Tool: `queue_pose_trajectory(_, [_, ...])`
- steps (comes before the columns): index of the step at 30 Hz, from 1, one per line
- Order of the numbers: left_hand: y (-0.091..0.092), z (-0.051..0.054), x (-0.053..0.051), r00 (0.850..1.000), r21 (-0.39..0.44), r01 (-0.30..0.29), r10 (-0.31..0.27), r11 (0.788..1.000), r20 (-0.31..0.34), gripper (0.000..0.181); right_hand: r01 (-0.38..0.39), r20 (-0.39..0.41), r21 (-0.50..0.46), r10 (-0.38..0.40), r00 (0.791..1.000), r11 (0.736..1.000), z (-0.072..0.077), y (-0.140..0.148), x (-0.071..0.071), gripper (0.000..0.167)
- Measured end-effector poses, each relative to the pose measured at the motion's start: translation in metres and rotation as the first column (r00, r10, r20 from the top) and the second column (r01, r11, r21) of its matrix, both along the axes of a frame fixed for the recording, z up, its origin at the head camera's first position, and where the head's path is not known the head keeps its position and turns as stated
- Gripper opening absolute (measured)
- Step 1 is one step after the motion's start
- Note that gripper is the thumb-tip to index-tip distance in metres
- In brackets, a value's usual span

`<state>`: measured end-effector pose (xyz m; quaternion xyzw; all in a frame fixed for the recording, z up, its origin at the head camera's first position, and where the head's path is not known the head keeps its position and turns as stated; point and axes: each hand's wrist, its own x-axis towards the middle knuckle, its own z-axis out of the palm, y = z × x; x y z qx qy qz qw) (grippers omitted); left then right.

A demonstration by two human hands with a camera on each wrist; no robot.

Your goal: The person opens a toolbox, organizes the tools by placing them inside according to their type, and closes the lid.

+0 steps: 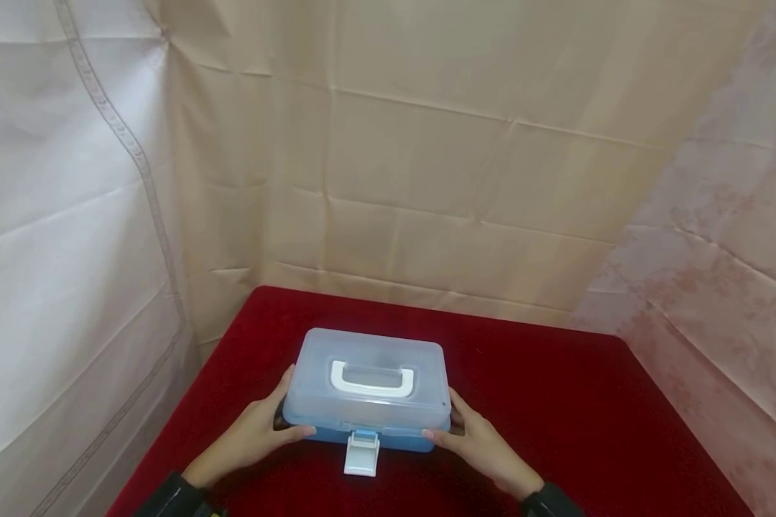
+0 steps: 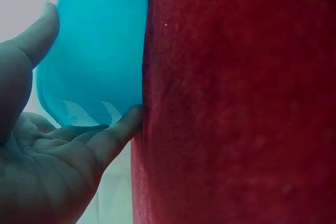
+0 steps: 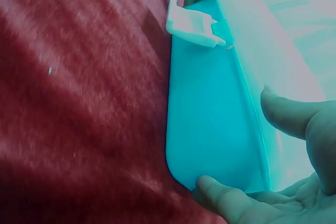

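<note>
A plastic storage box [image 1: 375, 348] with a blue base and a translucent lid sits on the red cloth. Its lid is down, and a white carry handle [image 1: 371, 391] lies flat on top. At the front, the white latch [image 1: 362, 458] hangs flipped outward, also visible in the right wrist view as a white latch [image 3: 194, 26]. My left hand [image 1: 253, 432] holds the box's left end, thumb toward the front and fingers along the side. My right hand [image 1: 485, 444] grips the opposite end likewise. What is inside the box cannot be made out.
A red cloth-covered table [image 1: 550, 409] spreads under the box, reaching farther to the right than to the left. Creased beige cloth [image 1: 420, 165] hangs behind it. Pale cloth [image 1: 58, 251] hangs at left, and floral cloth [image 1: 731, 287] at right.
</note>
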<state>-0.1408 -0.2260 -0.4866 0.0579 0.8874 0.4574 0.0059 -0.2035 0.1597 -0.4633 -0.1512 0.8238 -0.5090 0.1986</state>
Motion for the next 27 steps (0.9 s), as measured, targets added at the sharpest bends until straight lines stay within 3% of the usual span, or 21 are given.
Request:
queue_pose_trajectory(9, [-0.003,-0.002,0.003,1.000,0.003,0.006,-0.006,1.000,-0.002,0.103,-0.020,0.020,-0.015,0.020,1.000,1.000,-0.003,-0.007,0.004,0.099])
queue_pose_trajectory(12, [-0.001,0.002,0.004,1.000,-0.017,-0.009,0.009,1.000,0.003,0.109,0.018,-0.080,0.102,-0.010,0.997,0.995,0.001,-0.010,0.014,0.095])
queue_pose_trajectory(14, [0.000,0.005,0.005,1.000,-0.035,-0.015,0.015,0.999,-0.003,0.113,0.041,-0.149,0.227,-0.007,0.989,0.973,0.007,-0.010,0.022,0.083])
queue_pose_trajectory(16, [0.001,0.008,0.005,1.000,-0.051,-0.019,0.018,0.999,-0.018,0.115,0.035,-0.198,0.345,0.036,0.980,0.938,0.016,-0.009,0.031,0.063])
queue_pose_trajectory(18, [0.000,0.011,0.006,0.999,-0.057,-0.010,0.008,0.998,-0.039,0.115,-0.019,-0.184,0.391,0.099,0.978,0.920,0.023,-0.008,0.036,0.047])
queue_pose_trajectory(20, [-0.001,0.013,0.007,0.998,-0.054,0.000,-0.003,0.999,-0.056,0.114,-0.110,-0.106,0.347,0.155,0.982,0.931,0.025,-0.010,0.039,0.038])
queue_pose_trajectory(23, [-0.004,0.013,0.010,0.997,-0.057,0.000,-0.004,0.998,-0.079,0.113,-0.238,0.069,0.156,0.230,0.971,0.959,0.019,-0.019,0.039,0.032])
queue_pose_trajectory(25, [-0.005,0.011,0.010,0.997,-0.060,0.000,-0.005,0.998,-0.082,0.112,-0.290,0.199,-0.005,0.285,0.938,0.957,0.012,-0.029,0.039,0.033])
queue_pose_trajectory(27, [-0.005,0.010,0.011,0.996,-0.058,0.001,-0.005,0.998,-0.085,0.111,-0.315,0.300,-0.148,0.346,0.889,0.937,0.006,-0.038,0.040,0.036])
